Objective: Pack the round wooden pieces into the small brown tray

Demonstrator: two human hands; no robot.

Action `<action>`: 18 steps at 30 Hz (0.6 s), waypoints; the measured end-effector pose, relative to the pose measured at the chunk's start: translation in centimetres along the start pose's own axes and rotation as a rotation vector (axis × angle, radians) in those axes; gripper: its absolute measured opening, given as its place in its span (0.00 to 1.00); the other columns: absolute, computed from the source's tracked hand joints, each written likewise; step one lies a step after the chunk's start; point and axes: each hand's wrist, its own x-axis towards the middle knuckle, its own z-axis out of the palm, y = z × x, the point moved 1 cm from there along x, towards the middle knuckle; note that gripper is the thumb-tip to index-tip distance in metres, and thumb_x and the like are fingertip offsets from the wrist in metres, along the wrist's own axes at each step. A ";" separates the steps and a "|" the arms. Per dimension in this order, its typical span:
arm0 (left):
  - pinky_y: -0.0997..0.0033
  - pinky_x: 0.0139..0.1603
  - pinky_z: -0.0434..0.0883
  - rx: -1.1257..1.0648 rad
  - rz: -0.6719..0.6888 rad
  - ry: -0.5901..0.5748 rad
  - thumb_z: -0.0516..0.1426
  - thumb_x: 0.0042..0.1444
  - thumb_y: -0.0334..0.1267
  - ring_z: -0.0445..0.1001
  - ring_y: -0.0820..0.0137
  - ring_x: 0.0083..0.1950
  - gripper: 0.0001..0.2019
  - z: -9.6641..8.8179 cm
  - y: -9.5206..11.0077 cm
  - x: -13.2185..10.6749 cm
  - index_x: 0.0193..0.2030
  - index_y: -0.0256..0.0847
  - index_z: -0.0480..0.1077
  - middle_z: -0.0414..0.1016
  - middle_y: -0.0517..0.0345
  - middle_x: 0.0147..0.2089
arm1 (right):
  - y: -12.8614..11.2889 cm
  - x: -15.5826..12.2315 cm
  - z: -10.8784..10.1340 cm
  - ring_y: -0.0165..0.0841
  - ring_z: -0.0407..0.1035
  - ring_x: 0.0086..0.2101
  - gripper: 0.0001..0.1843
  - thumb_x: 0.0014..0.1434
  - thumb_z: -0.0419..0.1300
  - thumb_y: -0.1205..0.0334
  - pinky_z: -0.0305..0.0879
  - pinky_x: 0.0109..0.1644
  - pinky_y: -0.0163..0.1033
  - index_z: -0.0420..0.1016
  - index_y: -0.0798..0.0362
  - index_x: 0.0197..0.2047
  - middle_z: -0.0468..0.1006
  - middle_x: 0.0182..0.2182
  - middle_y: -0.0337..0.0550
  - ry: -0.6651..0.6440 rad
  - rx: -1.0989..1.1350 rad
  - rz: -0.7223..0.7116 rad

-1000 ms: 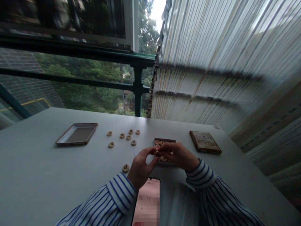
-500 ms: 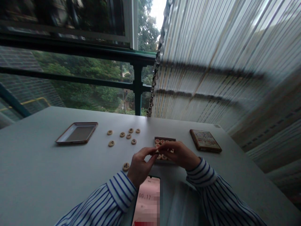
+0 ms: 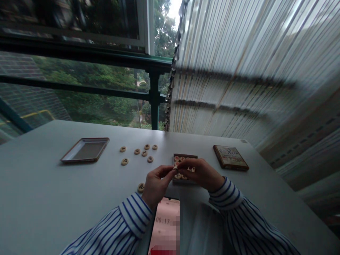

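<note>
Round wooden Chinese chess pieces [image 3: 177,159] with red and dark characters sit in a shallow box [image 3: 181,181] in front of me. Over its left side, my left hand [image 3: 157,182] and my right hand [image 3: 203,173] meet fingertip to fingertip. Between them they pinch one small chess piece [image 3: 175,168], mostly covered by the fingers. Part of the box is hidden under my right hand. Beside my left wrist lies a larger-looking piece with a dark character [image 3: 141,187]. Several loose pieces [image 3: 144,153] are scattered on the table further back.
On the white table [image 3: 39,191], an upturned lid [image 3: 98,157] lies at the left and a flat printed box [image 3: 230,158] at the right. A phone [image 3: 164,226] showing a timer lies near my left forearm. Behind the table are a railing [image 3: 154,99] and a string curtain [image 3: 225,71].
The view has shifted slightly. Both hands stay together over the box, and the pinched piece shows a little more between the fingertips. The loose pieces have not moved.
</note>
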 end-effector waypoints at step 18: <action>0.75 0.35 0.69 -0.165 -0.197 0.029 0.60 0.44 0.42 0.72 0.73 0.32 0.14 0.1 0.9 -0.2 0.35 0.35 0.74 0.77 0.54 0.31 | -0.1 -0.1 -0.2 0.28 0.69 0.32 0.09 0.54 0.54 0.64 0.62 0.38 0.33 0.73 0.53 0.38 0.76 0.32 0.42 0.045 -0.049 -0.050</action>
